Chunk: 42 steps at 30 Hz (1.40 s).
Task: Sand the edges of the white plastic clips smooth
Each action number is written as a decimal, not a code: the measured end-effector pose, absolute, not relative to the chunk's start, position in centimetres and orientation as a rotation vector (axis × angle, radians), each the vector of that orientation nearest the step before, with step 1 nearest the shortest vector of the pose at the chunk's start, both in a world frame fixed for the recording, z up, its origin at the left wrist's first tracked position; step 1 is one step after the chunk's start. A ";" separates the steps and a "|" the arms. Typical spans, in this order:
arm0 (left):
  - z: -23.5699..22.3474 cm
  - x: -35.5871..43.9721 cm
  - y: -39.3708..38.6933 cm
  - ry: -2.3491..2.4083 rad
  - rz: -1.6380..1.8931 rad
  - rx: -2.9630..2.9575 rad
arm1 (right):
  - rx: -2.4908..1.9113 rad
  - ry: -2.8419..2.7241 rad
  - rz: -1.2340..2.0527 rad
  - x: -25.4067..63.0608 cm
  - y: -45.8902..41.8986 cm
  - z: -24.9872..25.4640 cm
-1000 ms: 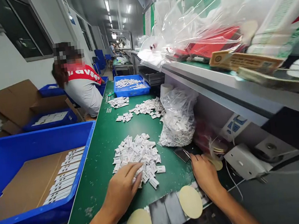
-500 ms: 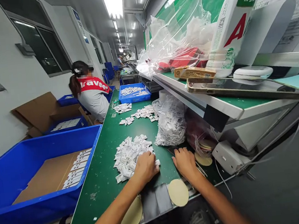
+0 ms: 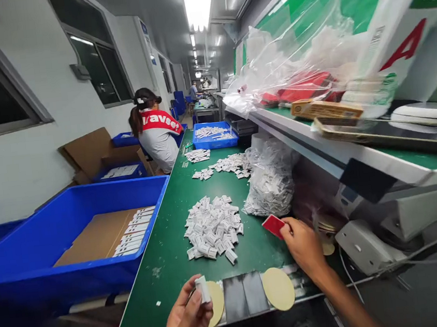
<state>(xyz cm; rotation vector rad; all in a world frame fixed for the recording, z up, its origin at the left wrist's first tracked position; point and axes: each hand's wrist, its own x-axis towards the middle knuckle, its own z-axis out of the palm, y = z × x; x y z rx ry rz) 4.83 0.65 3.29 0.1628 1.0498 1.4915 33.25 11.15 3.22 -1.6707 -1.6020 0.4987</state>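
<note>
My left hand (image 3: 188, 320) is raised at the near edge of the green bench (image 3: 172, 241), pinching one small white plastic piece (image 3: 203, 289) between thumb and fingers. My right hand (image 3: 304, 245) is closed on a small red flat card (image 3: 274, 226), held just above the bench to the right of a heap of the same white pieces (image 3: 213, 227). A clear bag (image 3: 270, 179) stuffed with white pieces stands behind the card.
Two tan round pads (image 3: 278, 288) and dark strips (image 3: 245, 296) lie at the bench's front edge. A blue bin (image 3: 56, 253) with cardboard and labelled strips sits to the left. A co-worker (image 3: 156, 131) sits farther along. A shelf (image 3: 357, 149) with bags overhangs on the right.
My left hand left the heap and came back toward me with one white piece. My right hand lifted a red card off the bench.
</note>
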 end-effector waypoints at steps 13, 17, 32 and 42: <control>4.5 6.1 0.2 0.834 1.378 0.164 | -0.807 -0.457 1.757 24.8 2.6 5.1; 3.5 5.7 0.2 1.156 1.518 0.543 | -0.613 -0.456 1.867 24.5 1.4 5.8; 4.8 6.7 -1.1 1.460 1.829 1.550 | -0.838 -0.720 1.814 25.5 -0.8 7.2; 5.3 7.1 -1.9 1.201 2.035 1.502 | -0.914 -1.258 1.645 24.9 3.4 8.2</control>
